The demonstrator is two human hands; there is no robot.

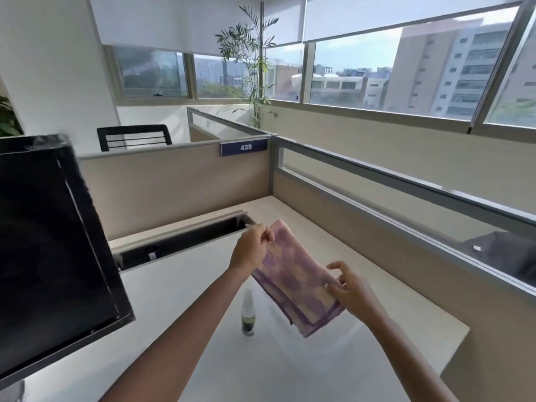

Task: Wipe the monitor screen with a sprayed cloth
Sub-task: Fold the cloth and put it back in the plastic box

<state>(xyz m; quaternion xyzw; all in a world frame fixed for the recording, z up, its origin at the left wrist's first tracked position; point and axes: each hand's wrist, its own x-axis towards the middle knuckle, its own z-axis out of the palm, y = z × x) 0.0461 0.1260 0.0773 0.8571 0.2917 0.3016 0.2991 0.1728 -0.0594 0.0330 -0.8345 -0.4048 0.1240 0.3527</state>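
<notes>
Cloth [295, 280]: a folded purple-and-beige checked piece, held in the air over the desk [261, 367] between the two hands.
Hard to make out: the monitor [43, 242] is cut off by the picture's left edge and its frame is smeared. The cloth's underside and the fingertips beneath it are hidden.
Cloth's long axis: it runs on a slant from the left fingertips at its far corner down to the right fingertips at its near edge. The broad face is turned upward.
Left hand [251, 246]: thumb and fingers are pinched together on the far corner.
Right hand [351, 288]: thumb and lower fingers pinch the near edge, while the forefinger is lifted and curled clear of it.
Spray bottle [248, 313]: stands upright on the desk below the cloth, between the two wrists. Its label is unreadable and its fill level unclear.
Cable trough [185, 242]: an open slot in the desk beyond the left fingers. It is dark inside and its contents are indistinct.
Monitor's place: well left of the left fingers, with a dark screen.
</notes>
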